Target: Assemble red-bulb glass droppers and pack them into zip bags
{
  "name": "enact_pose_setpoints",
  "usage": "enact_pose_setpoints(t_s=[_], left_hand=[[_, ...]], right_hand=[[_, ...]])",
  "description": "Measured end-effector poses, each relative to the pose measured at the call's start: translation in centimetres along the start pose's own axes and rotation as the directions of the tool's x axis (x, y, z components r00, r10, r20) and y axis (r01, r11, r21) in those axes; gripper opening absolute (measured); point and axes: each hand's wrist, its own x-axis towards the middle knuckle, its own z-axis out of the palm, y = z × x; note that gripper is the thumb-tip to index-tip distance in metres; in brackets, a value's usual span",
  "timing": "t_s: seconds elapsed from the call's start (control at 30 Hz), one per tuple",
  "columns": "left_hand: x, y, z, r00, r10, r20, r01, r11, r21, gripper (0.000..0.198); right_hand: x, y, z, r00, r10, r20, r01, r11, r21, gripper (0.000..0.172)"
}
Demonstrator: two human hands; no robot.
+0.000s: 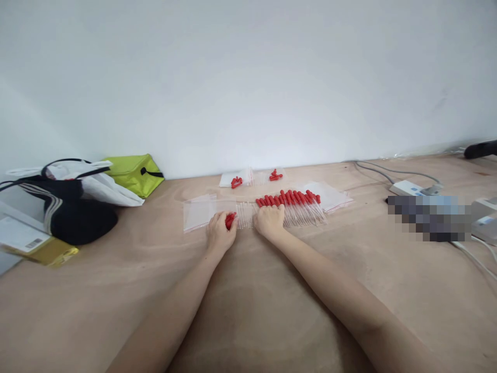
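Several small red rubber caps (230, 220) show between the thumb and fingers of my left hand (220, 232), which is curled around them. Just right of it, uncapped clear thin tubes (244, 215) lie side by side. My right hand (269, 219) is closed, knuckles up, over the tubes at the left end of a row; its fingertips and whatever they grip are hidden. From there rightward runs a row of clear tubes with red caps (289, 198) on their far ends, the clear parts pointing toward me.
Clear zip bags (199, 212) lie left and right of the tubes. Behind are more red caps (275, 175) on bags. A black cap (83, 220), white bag and lime-green pouch (135, 173) sit at left. A power strip (407, 188) with cables is at right, before the wall.
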Motion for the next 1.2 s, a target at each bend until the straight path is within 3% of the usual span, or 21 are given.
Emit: enact_pose_setpoints(t_s=[0.13, 0.23, 0.37, 0.43, 0.5, 0.57, 0.7, 0.83, 0.9, 1.07, 1.2], left_hand=[[0.4, 0.3, 0.3, 0.996, -0.087, -0.034, 0.085, 0.995, -0.048, 0.013], [0.5, 0.4, 0.3, 0.993, -0.088, -0.079, 0.082, 0.994, -0.069, 0.011], [0.1, 0.9, -0.2, 0.970, 0.049, -0.239, -0.087, 0.985, -0.151, 0.015], [-0.5, 1.6, -0.4, 0.957, 0.137, -0.255, -0.204, 0.944, -0.261, 0.019], [-1.2, 2.3, -0.4, 0.956, 0.209, -0.204, -0.275, 0.878, -0.392, 0.020], [-2.0, 3.1, -0.2, 0.963, 0.231, -0.137, -0.268, 0.828, -0.492, 0.018], [-3.0, 3.6, 0.5, 0.983, 0.184, -0.014, -0.153, 0.770, -0.619, 0.009], [-3.1, 3.3, 1.2, 0.985, 0.109, 0.134, 0.022, 0.692, -0.722, 0.014], [-3.1, 3.2, 1.3, 0.981, 0.099, 0.165, 0.052, 0.687, -0.725, 0.019], [-3.1, 3.5, 1.1, 0.966, 0.218, 0.140, -0.082, 0.769, -0.634, 0.024], [-3.0, 4.1, 0.6, 0.948, 0.288, 0.133, -0.144, 0.764, -0.628, 0.022]], right_hand=[[-0.7, 0.4, -0.1, 0.999, -0.018, -0.032, 0.017, 1.000, -0.014, 0.028], [-1.7, 1.8, 0.0, 0.989, -0.058, -0.134, 0.062, 0.998, 0.022, 0.026], [-3.5, 5.3, 0.7, 0.950, -0.161, -0.266, 0.213, 0.961, 0.178, 0.021], [-4.4, 7.4, 1.0, 0.925, -0.207, -0.319, 0.300, 0.913, 0.276, 0.020], [-5.2, 9.3, 1.0, 0.895, -0.253, -0.366, 0.381, 0.861, 0.337, 0.020], [-5.9, 10.6, 0.8, 0.871, -0.297, -0.392, 0.440, 0.826, 0.351, 0.027], [-6.8, 11.1, 0.1, 0.859, -0.345, -0.378, 0.476, 0.810, 0.342, 0.031], [-7.2, 10.0, -0.1, 0.860, -0.382, -0.339, 0.496, 0.783, 0.375, 0.020], [-7.2, 9.6, -0.1, 0.859, -0.398, -0.323, 0.502, 0.779, 0.374, 0.017], [-7.2, 9.3, -0.3, 0.857, -0.395, -0.332, 0.504, 0.778, 0.375, 0.016], [-7.1, 9.2, -0.4, 0.851, -0.401, -0.338, 0.512, 0.776, 0.368, 0.015]])
